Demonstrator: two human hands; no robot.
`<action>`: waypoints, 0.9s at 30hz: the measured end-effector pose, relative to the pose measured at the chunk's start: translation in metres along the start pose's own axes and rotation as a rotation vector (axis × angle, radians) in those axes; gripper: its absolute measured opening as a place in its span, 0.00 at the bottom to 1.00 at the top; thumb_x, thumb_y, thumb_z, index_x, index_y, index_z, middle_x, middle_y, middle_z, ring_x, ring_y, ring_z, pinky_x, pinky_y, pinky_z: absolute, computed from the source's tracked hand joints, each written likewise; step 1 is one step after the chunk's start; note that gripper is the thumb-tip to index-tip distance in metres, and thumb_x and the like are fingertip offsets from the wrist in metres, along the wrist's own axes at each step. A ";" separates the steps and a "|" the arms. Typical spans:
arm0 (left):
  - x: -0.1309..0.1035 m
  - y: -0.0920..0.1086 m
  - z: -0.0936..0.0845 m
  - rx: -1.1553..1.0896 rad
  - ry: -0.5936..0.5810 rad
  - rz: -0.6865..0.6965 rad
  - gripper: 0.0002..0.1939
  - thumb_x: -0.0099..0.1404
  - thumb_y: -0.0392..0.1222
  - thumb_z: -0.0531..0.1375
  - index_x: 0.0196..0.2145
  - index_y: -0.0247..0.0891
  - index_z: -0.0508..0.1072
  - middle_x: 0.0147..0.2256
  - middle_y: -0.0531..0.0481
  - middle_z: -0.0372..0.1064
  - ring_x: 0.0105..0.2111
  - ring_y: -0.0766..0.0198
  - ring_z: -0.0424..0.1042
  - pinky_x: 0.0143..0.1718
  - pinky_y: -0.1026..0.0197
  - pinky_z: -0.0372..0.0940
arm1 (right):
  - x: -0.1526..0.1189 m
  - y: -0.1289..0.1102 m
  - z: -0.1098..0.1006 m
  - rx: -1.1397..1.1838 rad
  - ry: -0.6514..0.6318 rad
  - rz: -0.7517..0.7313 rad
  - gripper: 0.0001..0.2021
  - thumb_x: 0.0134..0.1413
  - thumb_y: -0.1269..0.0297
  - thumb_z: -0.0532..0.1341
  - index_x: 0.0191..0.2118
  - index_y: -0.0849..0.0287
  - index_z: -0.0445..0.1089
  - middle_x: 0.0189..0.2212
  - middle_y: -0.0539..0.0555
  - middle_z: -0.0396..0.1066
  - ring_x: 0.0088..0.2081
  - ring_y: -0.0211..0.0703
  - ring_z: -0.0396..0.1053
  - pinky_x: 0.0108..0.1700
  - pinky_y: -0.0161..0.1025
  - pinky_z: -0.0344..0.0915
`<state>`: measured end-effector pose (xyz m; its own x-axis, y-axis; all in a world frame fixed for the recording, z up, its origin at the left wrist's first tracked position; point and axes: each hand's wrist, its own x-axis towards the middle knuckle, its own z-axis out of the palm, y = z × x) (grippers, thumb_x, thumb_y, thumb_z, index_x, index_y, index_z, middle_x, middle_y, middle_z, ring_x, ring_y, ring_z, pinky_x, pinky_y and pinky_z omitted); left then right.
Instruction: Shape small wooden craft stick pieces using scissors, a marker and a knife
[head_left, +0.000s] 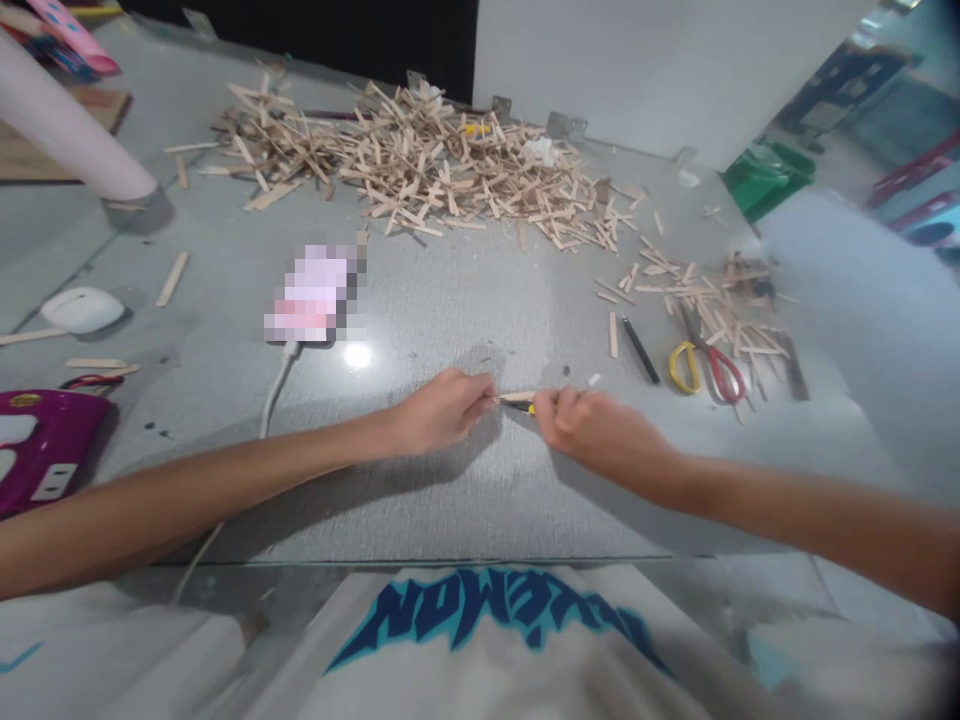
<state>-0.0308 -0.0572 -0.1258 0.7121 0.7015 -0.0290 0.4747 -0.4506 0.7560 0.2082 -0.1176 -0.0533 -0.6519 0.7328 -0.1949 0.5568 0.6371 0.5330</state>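
My left hand (pixel 448 410) is closed, its fingertips pinching one end of a thin wooden craft stick (pixel 517 396). To its right, my right hand (pixel 589 425) wraps round what looks like a utility knife (pixel 532 408), with a bit of yellow handle showing. The dark blade lies along the stick between both hands, just above the table (pixel 450 510). Most of the knife's handle is hidden in my right fist. Small shavings lie on the surface beyond my hands.
A big heap of craft sticks (pixel 465 175) lies at the back. On the right are more sticks, scissors (pixel 724 376) with red and yellow handles, and a black pen (pixel 641 350). A blurred phone (pixel 311 295) on a cable, a white mouse (pixel 82 310) and a purple device (pixel 56 445) are left.
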 end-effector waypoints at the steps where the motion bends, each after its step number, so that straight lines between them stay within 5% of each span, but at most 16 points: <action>1: 0.000 0.000 0.000 0.002 -0.005 -0.004 0.14 0.79 0.40 0.50 0.31 0.42 0.62 0.21 0.54 0.65 0.21 0.66 0.63 0.27 0.61 0.52 | 0.001 0.003 0.006 0.007 0.012 -0.017 0.18 0.74 0.82 0.48 0.41 0.64 0.73 0.25 0.56 0.73 0.22 0.41 0.68 0.23 0.39 0.42; 6: 0.001 0.001 -0.002 -0.007 -0.014 -0.012 0.13 0.77 0.38 0.51 0.32 0.42 0.63 0.21 0.55 0.65 0.20 0.66 0.63 0.26 0.62 0.53 | 0.008 0.020 0.040 0.109 0.015 -0.042 0.17 0.82 0.67 0.49 0.41 0.62 0.73 0.27 0.56 0.76 0.21 0.40 0.65 0.25 0.41 0.41; 13: -0.001 -0.001 0.000 -0.033 0.003 -0.005 0.15 0.80 0.41 0.50 0.32 0.41 0.64 0.22 0.54 0.66 0.21 0.65 0.65 0.28 0.60 0.55 | 0.000 -0.003 0.000 0.016 0.004 0.040 0.17 0.71 0.84 0.49 0.39 0.63 0.72 0.24 0.54 0.72 0.21 0.40 0.66 0.23 0.39 0.41; 20: 0.000 0.001 0.000 -0.006 -0.009 -0.019 0.12 0.77 0.39 0.50 0.33 0.41 0.65 0.21 0.54 0.66 0.20 0.65 0.63 0.27 0.61 0.54 | 0.007 0.017 0.031 0.058 0.015 -0.067 0.17 0.80 0.72 0.49 0.41 0.61 0.73 0.26 0.55 0.75 0.21 0.41 0.66 0.25 0.41 0.41; 27: -0.003 -0.002 0.003 -0.047 0.041 0.003 0.12 0.78 0.40 0.51 0.34 0.41 0.66 0.23 0.55 0.66 0.22 0.66 0.64 0.29 0.60 0.55 | -0.001 -0.012 -0.007 -0.042 -0.019 0.056 0.18 0.69 0.86 0.48 0.41 0.67 0.74 0.23 0.56 0.73 0.21 0.41 0.67 0.22 0.38 0.42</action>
<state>-0.0324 -0.0604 -0.1287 0.6910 0.7229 -0.0007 0.4473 -0.4268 0.7860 0.1982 -0.1274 -0.0539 -0.6104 0.7715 -0.1794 0.5696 0.5849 0.5774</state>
